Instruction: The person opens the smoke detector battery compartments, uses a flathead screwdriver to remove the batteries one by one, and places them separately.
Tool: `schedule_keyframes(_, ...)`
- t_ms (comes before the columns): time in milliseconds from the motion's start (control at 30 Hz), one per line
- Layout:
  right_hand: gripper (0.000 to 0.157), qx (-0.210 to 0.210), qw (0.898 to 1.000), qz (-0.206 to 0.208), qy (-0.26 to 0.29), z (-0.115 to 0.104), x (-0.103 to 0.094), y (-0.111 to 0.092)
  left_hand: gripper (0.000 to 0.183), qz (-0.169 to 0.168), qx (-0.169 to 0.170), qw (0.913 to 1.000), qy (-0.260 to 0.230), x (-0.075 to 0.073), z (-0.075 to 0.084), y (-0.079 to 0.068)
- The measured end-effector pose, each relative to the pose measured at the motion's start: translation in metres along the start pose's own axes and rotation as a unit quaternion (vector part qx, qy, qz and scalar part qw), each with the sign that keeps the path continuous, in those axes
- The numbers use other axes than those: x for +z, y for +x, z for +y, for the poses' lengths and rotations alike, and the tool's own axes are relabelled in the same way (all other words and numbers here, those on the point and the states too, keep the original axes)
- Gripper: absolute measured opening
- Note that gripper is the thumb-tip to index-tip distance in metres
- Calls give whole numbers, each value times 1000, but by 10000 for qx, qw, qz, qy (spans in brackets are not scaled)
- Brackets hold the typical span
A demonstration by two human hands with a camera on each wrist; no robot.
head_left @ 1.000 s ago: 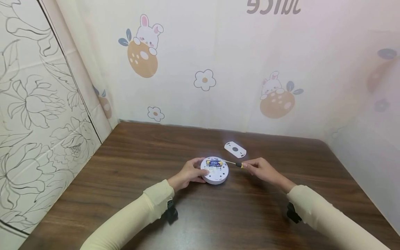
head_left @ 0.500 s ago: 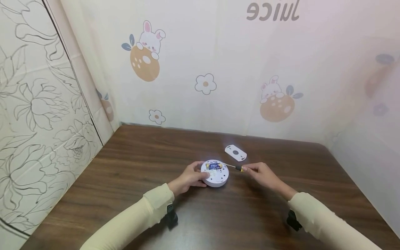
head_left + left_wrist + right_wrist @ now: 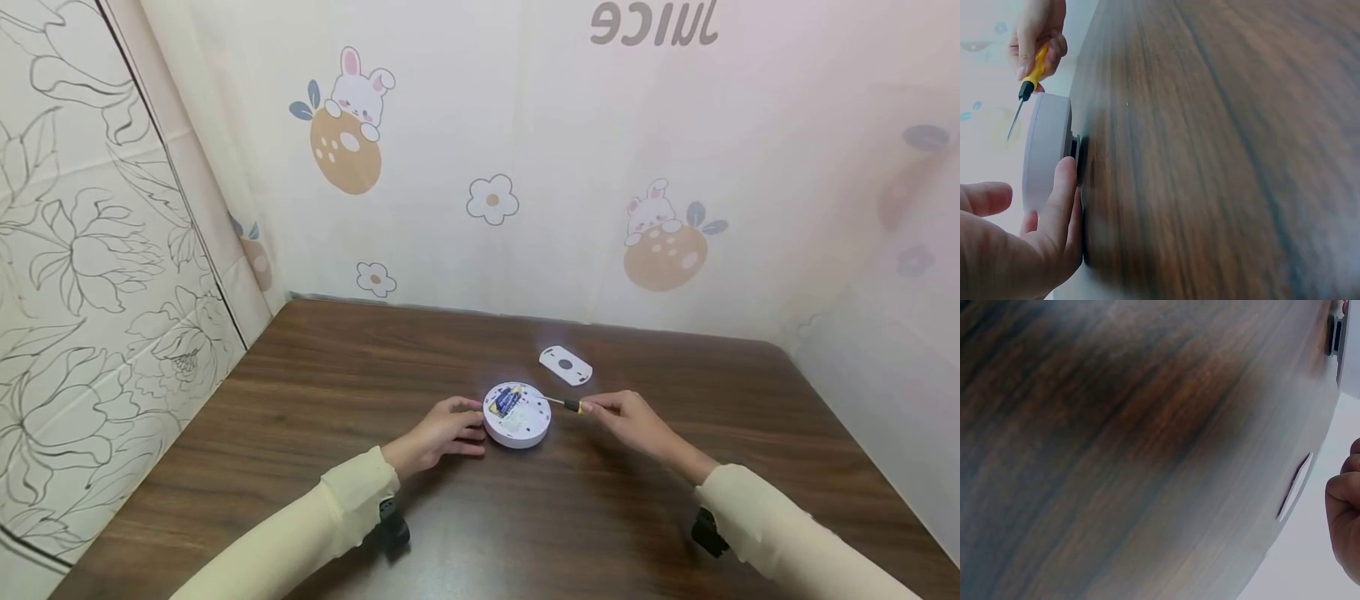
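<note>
In the head view the disc (image 3: 519,426) sits on the table (image 3: 540,533), the left hand (image 3: 442,435) loose-fingered at its left, the right hand (image 3: 628,422) at its right gripping a screwdriver (image 3: 572,406), a plate (image 3: 566,366) behind it; the left wrist view shows the screwdriver's tip just off its face, the right wrist view its edge.

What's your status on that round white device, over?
Left hand at the rim of the white device, right hand holding screwdriver over it. Battery exposed. White plate apart, seemingly not in the way.
</note>
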State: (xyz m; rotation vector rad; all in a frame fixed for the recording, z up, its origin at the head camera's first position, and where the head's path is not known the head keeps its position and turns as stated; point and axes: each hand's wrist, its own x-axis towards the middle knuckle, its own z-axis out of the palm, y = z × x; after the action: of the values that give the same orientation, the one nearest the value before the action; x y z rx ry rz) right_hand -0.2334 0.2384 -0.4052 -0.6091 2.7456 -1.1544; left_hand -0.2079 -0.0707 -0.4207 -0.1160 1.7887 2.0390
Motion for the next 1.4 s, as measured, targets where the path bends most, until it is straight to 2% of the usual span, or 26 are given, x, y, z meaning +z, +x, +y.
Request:
schedule_keyframes(167, 36, 41, 10000, -24, 5, -1, -2, -2, 32, 200, 6, 9998, 36, 0, 4, 3)
schedule_keyframes(433, 35, 14, 9999, -46, 109, -4, -5, -5, 36, 409, 24, 9990, 158, 3, 9, 24)
schedule_keyframes(667, 35, -65, 10000, -11, -2, -3, -6, -7, 38, 380, -87, 9986, 356, 8, 16, 38)
schedule_keyframes(800, 35, -83, 9998, -169, -84, -3, -9, -8, 40, 348, -115, 9984, 435, 11, 17, 41)
schedule_keyframes(933, 31, -362, 9975, -505, -335, -7, -16, -7, 41, 302, -37, 9983, 491, 12, 14, 42)
schedule_keyframes(1133, 19, -916, 9872, -854, -991, -23, -25, -1, 42, 313, -24, 9985, 457, 14, 15, 39)
schedule_keyframes(1400, 17, -1035, 9715, -1057, -1853, -47, -25, 4, 42, 462, -22, 9974, 560, 15, 12, 38)
